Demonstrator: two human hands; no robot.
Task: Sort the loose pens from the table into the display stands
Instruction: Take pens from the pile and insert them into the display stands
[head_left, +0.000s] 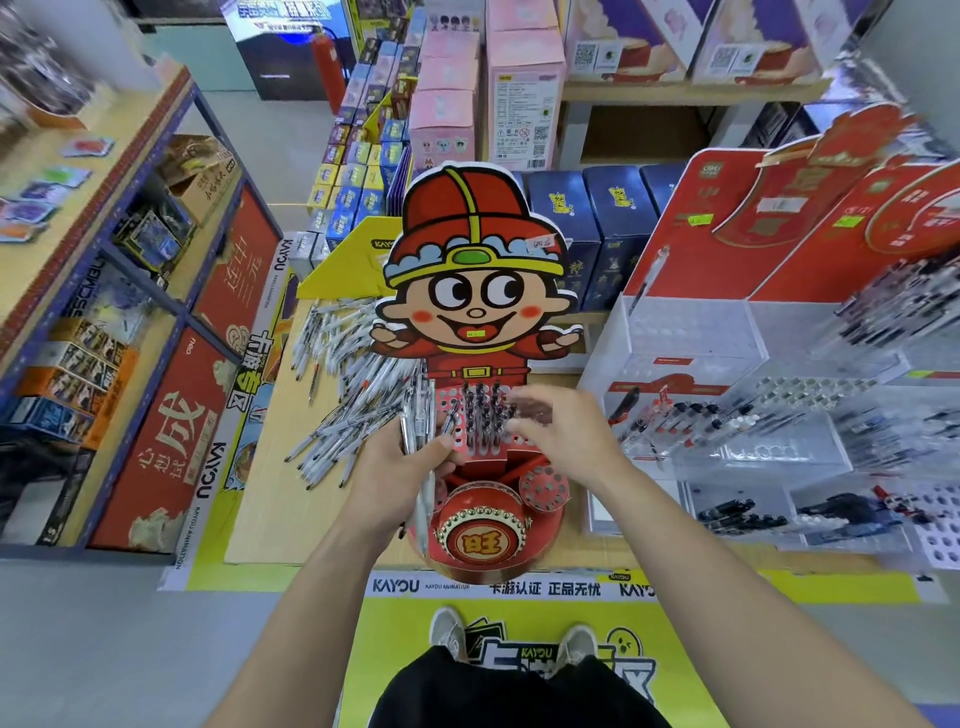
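A red cartoon-figure display stand (475, 291) stands on the wooden table (270, 499), and several dark-capped pens (483, 415) fill its holed rack. My left hand (400, 478) grips a bundle of white pens (418, 431) just left of the rack. Over the rack's right side my right hand (561, 431) hovers with spread, blurred fingers; I see no pen in it. A heap of loose white pens (353, 374) lies on the table to the left of the stand.
Clear acrylic pen stands (727, 415) with red backboards fill the right side of the table. Boxed goods (524, 88) stack up behind. A shelf unit (119, 291) runs along the left. The stand's red drum base (483, 535) sits at the table's front edge.
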